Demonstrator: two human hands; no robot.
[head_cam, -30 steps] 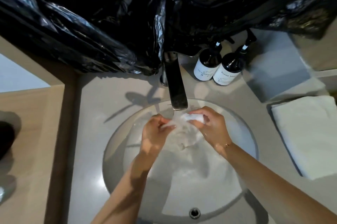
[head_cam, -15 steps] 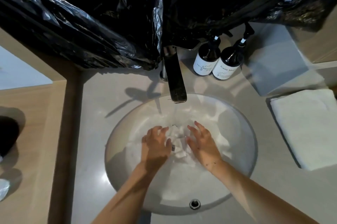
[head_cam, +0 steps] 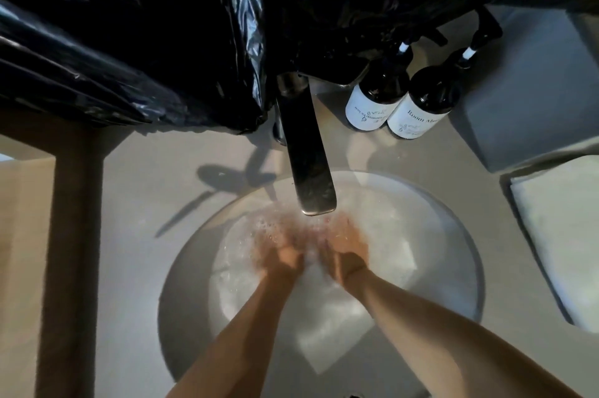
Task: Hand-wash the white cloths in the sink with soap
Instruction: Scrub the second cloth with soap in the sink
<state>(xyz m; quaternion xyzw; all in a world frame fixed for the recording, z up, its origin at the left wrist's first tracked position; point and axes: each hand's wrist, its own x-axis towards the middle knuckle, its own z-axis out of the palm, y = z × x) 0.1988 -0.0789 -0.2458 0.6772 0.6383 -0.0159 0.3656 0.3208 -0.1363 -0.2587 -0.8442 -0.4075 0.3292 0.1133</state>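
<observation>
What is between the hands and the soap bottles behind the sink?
Nothing visible blocks them. The bottles stand right of the tap; both hands are blurred in the sink below the spout.

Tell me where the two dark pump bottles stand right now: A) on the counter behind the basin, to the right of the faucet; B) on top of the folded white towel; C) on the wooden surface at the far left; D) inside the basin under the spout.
A: both pump bottles stand side by side on the counter right of the faucet, behind the basin.
</observation>
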